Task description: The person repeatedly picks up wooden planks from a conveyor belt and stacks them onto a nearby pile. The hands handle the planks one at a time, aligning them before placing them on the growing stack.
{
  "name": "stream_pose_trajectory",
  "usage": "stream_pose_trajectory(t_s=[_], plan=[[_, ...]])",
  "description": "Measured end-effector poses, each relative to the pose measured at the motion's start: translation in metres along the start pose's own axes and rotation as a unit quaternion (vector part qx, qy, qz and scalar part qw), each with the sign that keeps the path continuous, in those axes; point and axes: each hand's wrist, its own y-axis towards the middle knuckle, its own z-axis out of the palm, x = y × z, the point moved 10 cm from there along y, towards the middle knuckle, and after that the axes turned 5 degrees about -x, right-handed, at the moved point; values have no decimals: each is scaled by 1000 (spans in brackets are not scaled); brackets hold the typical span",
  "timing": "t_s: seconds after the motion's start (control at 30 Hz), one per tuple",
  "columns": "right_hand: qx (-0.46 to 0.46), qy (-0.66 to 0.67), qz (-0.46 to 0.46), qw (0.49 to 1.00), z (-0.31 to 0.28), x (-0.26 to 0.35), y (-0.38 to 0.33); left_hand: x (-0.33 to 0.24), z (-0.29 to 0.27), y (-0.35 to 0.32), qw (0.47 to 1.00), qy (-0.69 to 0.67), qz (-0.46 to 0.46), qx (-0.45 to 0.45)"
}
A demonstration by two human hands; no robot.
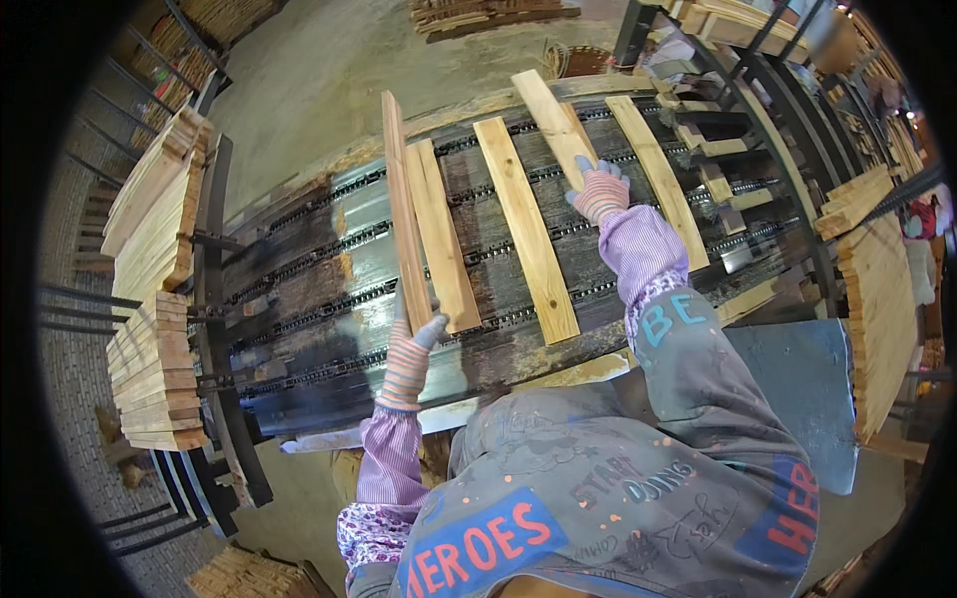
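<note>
Both my hands wear striped knit gloves with grey fingertips. My left hand (pixel 411 361) is closed round the near end of a long wooden board (pixel 400 199), which is tipped up on its edge. Just right of that board, a flat plank (pixel 439 234) lies on the chain conveyor (pixel 364 249). My right hand (pixel 602 189) grips the near end of another board (pixel 550 115), its fingers over the top. Part of a further plank (pixel 575 122) shows beside it. Between my hands rests a knotty plank (pixel 523 224); to the right lies one more plank (pixel 658 179).
Stacked boards stand in a metal rack (pixel 212 299) on the left, and more boards (pixel 877 309) stand at the right. Short wood pieces (pixel 720 184) lie at the conveyor's right end. A blue-grey panel (pixel 797 389) is beside my right arm. A lumber pile (pixel 488 15) sits beyond.
</note>
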Motion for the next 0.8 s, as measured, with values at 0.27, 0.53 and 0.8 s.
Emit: stream_pose_trajectory(t_s=[0.27,0.53,0.8], plan=[[20,174,76,982,9,-13,-6,29,-12,56,882,438,113,-133],[-17,574,76,815,7,-88,-99,45,-25,71,796,575,22,-187],[8,71,114,991,-8,-127,-116,22,-20,16,982,100,-12,-157]])
